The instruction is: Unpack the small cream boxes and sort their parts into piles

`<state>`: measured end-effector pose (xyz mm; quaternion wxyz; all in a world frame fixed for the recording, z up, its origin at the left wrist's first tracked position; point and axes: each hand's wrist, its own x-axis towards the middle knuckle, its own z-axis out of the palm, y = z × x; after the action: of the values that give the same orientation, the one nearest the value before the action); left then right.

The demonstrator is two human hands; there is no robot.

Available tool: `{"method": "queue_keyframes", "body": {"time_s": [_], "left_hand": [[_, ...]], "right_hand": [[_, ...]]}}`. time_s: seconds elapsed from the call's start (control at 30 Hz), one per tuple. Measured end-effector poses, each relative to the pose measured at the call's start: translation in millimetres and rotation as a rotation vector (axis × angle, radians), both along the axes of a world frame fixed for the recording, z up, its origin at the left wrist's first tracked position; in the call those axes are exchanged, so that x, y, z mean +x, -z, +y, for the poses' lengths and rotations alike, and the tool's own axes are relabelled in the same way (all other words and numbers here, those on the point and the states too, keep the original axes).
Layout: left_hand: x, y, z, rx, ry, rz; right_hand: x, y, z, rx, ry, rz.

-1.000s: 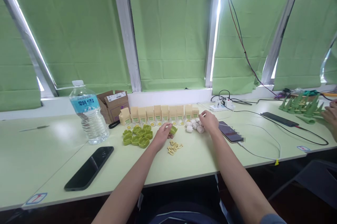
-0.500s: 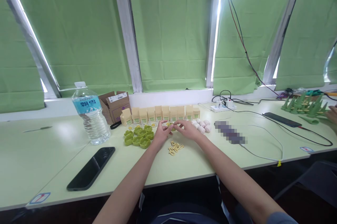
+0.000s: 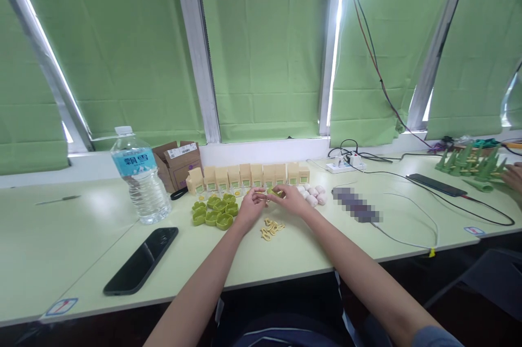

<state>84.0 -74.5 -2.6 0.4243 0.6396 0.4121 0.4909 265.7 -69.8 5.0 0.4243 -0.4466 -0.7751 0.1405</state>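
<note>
My right hand is closed on a small green plastic cup, mostly covered by the fingers. Close against it, my left hand has its fingers pinched together; what lies between them is too small to make out. Several green plastic cups of the same colour stand grouped left of my left hand. Below both hands lies a small pile of yellow plastic rings. White-pink rounded pieces are clustered just right of my right hand.
Behind the hands runs a row of small beige boxes. At left are a water bottle, a cardboard box and a black phone. On the right are a power strip, cables, another phone and green spiked pieces.
My right hand has tilted the green cup up and slightly right, showing more of it. The fingers of my left hand have curled closer together. The table items have stayed put.
</note>
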Motion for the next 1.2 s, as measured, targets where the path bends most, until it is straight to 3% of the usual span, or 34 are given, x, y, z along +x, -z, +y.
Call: {"method": "queue_keyframes", "body": {"time_s": [0.2,0.4,0.8,1.2], "left_hand": [[-0.5,7.4,3.9,0.121,-0.053,0.176],[-4.4,10.8,11.0,0.157,-0.090,0.193],[-3.4,-3.1,-1.2,0.230,-0.197,0.315],[-5.6,-1.7,-2.0,0.252,-0.213,0.327]], "right_hand": [[-1.5,0.5,0.0,-0.029,0.020,-0.014],[-1.6,-4.9,-5.0,-0.035,-0.025,-0.008],[-1.1,-6.4,-8.3,-0.054,-0.035,-0.029],[-1.6,-2.8,-5.3,-0.121,-0.093,0.016]]}}
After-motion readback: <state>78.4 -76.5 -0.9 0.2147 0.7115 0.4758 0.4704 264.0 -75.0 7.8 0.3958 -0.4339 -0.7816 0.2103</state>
